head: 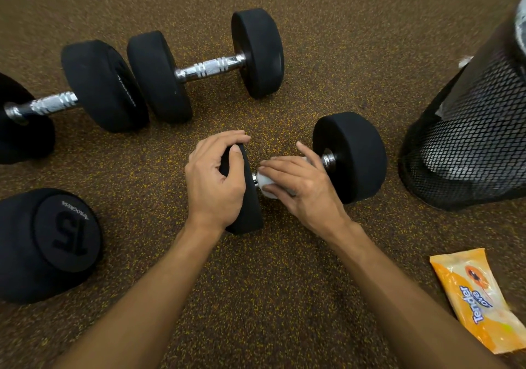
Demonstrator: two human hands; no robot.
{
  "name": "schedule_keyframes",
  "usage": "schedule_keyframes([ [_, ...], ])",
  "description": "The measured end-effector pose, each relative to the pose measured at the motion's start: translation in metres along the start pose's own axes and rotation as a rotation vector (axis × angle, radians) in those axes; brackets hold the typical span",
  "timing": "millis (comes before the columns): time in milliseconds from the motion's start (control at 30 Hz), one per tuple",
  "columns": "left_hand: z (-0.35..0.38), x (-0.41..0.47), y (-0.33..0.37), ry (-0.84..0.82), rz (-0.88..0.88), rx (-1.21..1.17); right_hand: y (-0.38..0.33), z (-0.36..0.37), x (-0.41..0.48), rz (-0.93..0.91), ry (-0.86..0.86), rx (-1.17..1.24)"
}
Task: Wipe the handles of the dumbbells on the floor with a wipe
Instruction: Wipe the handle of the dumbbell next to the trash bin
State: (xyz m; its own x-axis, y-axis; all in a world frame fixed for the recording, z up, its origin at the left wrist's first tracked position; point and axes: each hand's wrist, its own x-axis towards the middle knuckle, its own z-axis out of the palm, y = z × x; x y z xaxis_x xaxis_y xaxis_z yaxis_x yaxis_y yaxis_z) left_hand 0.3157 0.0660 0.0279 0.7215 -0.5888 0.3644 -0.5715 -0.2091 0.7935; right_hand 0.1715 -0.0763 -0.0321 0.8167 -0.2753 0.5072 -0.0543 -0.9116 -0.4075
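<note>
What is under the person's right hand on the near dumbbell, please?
A white wipe wrapped around the handle, beneath the right hand. Only the handle's chrome end shows; the rest is covered.

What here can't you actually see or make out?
- Handle of the near dumbbell: head view, covered by the wipe and right hand.
- Its near weight: mostly behind the left hand.
- Far-left dumbbell: cut by the left edge.
- Mesh bin contents: cut off at right.

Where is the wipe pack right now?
The wipe pack lies on the floor at the lower right of the head view, beside the right forearm, below the mesh bin.
</note>
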Motion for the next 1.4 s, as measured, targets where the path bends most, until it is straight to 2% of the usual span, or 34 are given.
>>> schedule_keyframes([
  [233, 0.002, -0.002, 0.001, -0.004, 0.003, 0.002, 0.004, -0.01, -0.009, 0.063, 0.036, 0.017],
  [433, 0.002, -0.002, -0.001, 0.0, 0.012, 0.001, -0.01, 0.004, 0.0, 0.029, -0.017, 0.009],
  [633, 0.001, -0.002, 0.001, 0.0, 0.01, 0.003, 0.001, -0.01, -0.008, 0.114, 0.031, 0.033],
  [833, 0.001, -0.001, 0.0, -0.002, 0.005, 0.002, -0.013, 0.001, 0.0, 0.072, -0.065, 0.002],
  [1033, 0.001, -0.002, 0.001, 0.0, 0.01, 0.009, -0.003, -0.009, -0.001, 0.196, 0.034, 0.008],
  [1233, 0.003, -0.001, -0.002, 0.014, 0.024, -0.008, -0.018, -0.001, 0.003, 0.09, -0.017, -0.019],
  [1400, 0.003, -0.001, -0.003, 0.012, 0.028, -0.013, -0.014, -0.005, 0.002, 0.187, 0.055, 0.02],
])
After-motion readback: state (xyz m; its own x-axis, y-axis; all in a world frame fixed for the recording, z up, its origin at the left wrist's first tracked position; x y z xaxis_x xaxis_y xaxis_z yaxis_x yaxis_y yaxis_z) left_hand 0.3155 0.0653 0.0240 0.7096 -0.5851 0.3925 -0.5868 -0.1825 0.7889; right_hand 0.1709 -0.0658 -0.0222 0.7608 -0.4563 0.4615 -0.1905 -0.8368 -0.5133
